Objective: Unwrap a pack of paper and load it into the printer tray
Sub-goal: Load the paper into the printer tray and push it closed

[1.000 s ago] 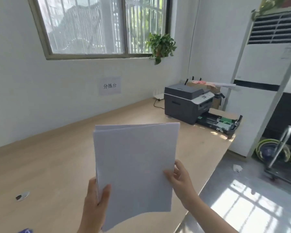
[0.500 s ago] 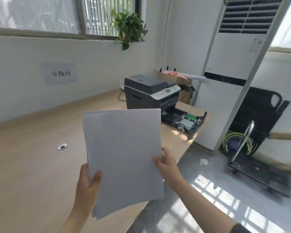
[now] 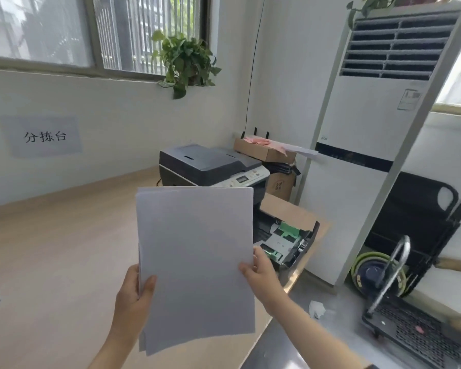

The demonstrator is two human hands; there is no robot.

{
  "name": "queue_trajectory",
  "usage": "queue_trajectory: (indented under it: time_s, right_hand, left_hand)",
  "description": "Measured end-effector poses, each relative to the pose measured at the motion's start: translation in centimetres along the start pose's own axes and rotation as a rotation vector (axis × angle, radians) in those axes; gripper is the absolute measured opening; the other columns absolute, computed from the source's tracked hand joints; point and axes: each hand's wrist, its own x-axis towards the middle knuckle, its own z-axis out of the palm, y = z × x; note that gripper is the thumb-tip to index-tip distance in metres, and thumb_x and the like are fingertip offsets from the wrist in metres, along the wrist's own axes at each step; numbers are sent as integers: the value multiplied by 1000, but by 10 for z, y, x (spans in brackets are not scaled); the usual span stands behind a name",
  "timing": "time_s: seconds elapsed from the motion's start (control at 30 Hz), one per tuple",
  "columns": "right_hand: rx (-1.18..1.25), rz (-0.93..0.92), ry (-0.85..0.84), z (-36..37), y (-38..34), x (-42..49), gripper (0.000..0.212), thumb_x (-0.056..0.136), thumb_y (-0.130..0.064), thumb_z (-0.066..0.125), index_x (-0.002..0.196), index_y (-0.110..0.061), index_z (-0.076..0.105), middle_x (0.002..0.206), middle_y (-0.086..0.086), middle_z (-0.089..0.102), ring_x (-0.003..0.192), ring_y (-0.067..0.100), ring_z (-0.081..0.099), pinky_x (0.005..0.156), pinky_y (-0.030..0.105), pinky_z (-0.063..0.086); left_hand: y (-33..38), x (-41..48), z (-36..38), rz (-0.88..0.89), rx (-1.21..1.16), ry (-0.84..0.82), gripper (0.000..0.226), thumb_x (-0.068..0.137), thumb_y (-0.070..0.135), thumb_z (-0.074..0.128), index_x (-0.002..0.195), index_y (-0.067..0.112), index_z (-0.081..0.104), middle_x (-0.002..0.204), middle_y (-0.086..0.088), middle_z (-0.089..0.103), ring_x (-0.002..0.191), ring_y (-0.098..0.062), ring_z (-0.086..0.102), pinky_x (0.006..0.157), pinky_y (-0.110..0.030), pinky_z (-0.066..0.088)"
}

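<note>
I hold a stack of white paper (image 3: 194,259) upright in front of me, above the wooden table. My left hand (image 3: 132,296) grips its lower left edge with the thumb on the front sheet. My right hand (image 3: 261,272) pinches the right edge. Behind the paper stands a grey printer (image 3: 210,165) at the table's far end. Its black paper tray (image 3: 288,242) with green guides is pulled out toward the table's right edge and partly hidden by the stack.
The long wooden table (image 3: 51,249) runs along a white wall. Cardboard boxes (image 3: 266,153) sit behind the printer. A tall white air conditioner (image 3: 370,129) stands right of the table. A black trolley (image 3: 415,323) is on the grey floor.
The printer and tray have grown larger and nearer in view as I came closer. Both hands still hold the paper stack the same way.
</note>
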Motion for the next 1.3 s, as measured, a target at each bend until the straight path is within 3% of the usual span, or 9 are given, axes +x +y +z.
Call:
queue_trajectory:
  time_s: [0.3, 0.43, 0.63, 0.77, 0.9, 0.97, 1.13, 1.23, 1.3]
  right_hand:
    - [-71, -64, -177, -51, 29, 152, 33, 90, 3, 49, 90, -29, 56, 101, 3, 67, 97, 23, 64, 89, 47, 54]
    - [-101, -72, -296, -66, 59, 215, 33, 88, 1, 52, 101, -28, 60, 104, -1, 69, 101, 20, 65, 90, 47, 54]
    - [-178, -111, -479, -90, 95, 282, 34, 86, 5, 54, 109, -20, 60, 105, -1, 68, 103, 21, 63, 89, 41, 53]
    - [-186, -101, -562, -102, 117, 296, 34, 85, 3, 60, 112, -18, 57, 105, -7, 64, 105, 23, 60, 91, 47, 49]
    - [-143, -73, -652, -105, 123, 299, 31, 87, -6, 62, 102, -32, 55, 99, -3, 66, 97, 18, 63, 84, 43, 52]
    - [-121, -71, -661, -103, 121, 300, 31, 89, -3, 57, 97, -33, 59, 99, 0, 68, 96, 20, 63, 80, 36, 52]
    - [-46, -136, -658, -107, 115, 306, 33, 85, -4, 63, 108, -26, 54, 106, -5, 66, 99, 3, 62, 85, 24, 50]
    - [-49, -138, -681, -105, 112, 308, 30, 87, -1, 60, 108, -23, 56, 105, -2, 67, 99, 13, 64, 86, 35, 53]
    - [-83, -160, -671, -101, 110, 308, 30, 90, 1, 55, 101, -26, 60, 97, 2, 68, 90, 20, 62, 82, 45, 53]
  left_hand:
    - [-30, 68, 87, -97, 140, 209, 18, 90, 8, 53, 75, 19, 50, 72, -10, 66, 65, -26, 60, 56, -32, 40]
    - [-53, 82, 131, -164, 266, 340, 18, 90, 9, 51, 74, 15, 48, 68, -21, 59, 59, -23, 48, 52, -32, 28]
    - [-63, 92, 179, -141, 768, 526, 14, 68, -2, 76, 63, 4, 65, 55, -6, 61, 58, -24, 53, 52, -27, 33]
    - [-69, 85, 195, -248, 698, 564, 17, 70, 2, 76, 59, 6, 64, 42, 12, 43, 52, -5, 44, 49, -16, 31]
    - [-69, 80, 209, -394, 546, 526, 22, 79, 12, 68, 94, 26, 61, 58, -3, 66, 56, -12, 63, 53, -18, 46]
    - [-67, 81, 209, -394, 547, 556, 21, 82, 8, 64, 94, 25, 62, 60, -2, 67, 61, -20, 66, 62, -30, 51]
    - [-62, 83, 207, -397, 608, 598, 39, 79, 19, 68, 111, 25, 45, 81, -1, 59, 74, -14, 56, 61, -24, 44]
    - [-63, 84, 207, -328, 592, 624, 41, 83, 22, 62, 120, 17, 44, 105, 1, 51, 99, -19, 46, 82, -38, 40]
    - [-62, 89, 210, -326, 502, 668, 34, 86, 13, 59, 118, 13, 46, 106, 0, 54, 99, -18, 50, 73, -35, 40]
